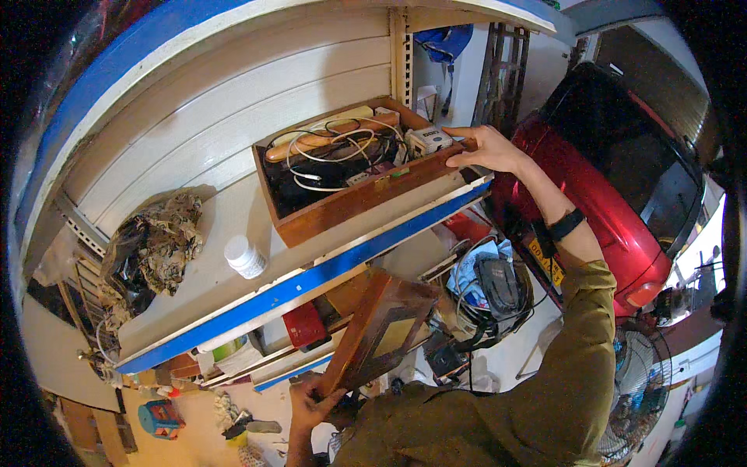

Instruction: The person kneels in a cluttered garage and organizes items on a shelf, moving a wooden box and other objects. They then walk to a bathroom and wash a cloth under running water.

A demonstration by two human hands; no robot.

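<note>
An open wooden box (342,214) sits on the upper shelf, filled with a coiled white cable (299,173), dark items and a light wooden rod (311,144). My right hand (486,149) grips the box's right end, thumb and fingers on either side of its rim, beside a small white block (428,140) inside. Lower down, my left hand (313,405) is closed round the bottom corner of a brown wooden frame (359,331) with a recessed panel. That frame is held tilted in front of the shelf edge. Some fingers of the left hand are hidden.
On the same shelf stand a white bottle (245,257) and a crumpled dark plastic bag (159,241). Below are a red box (305,325) and a basket of cloth and cables (498,292). A red car (599,194) and a standing fan (638,389) are to the right.
</note>
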